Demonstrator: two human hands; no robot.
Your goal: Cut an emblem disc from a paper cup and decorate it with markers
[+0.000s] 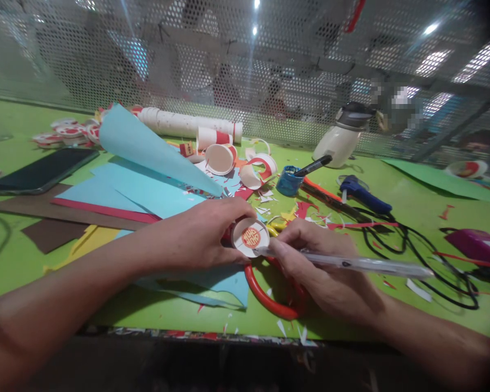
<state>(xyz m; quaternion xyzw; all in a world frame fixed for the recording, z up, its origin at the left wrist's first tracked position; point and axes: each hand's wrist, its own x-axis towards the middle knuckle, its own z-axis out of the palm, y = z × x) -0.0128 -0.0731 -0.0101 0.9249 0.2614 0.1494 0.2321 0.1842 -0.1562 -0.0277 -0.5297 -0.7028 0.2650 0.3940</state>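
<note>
Paper cup (250,237): small, white, a red-and-orange round emblem on its base, which is turned toward the camera. Lies on its side, gripped in the closed fingers of the left hand (200,237), low over the green table (412,201).

Pen (351,264): clear-barrelled, held in a writing pinch by the right hand (322,272); tip touching the cup's lower rim, barrel trailing off to the right of the grip.

Step in hand, as judged: marking or tracing at the cup's edge. A further stroke would call for a steady cup, turned a little by the left hand, and light pressure so the thin wall does not buckle.

Directly under the grip: red-handled scissors (269,296), partly covered by the right hand; light blue paper sheets (147,190) beneath and beyond the left hand.

Beyond the grip: cut cups (220,158), red and white scraps, a blue paint pot (289,182) with a brush in it.

Far right of the grip: blue-handled tool (363,195), black cable (424,256), white bottle (341,142).

Far left: dark phone (41,171).
</note>
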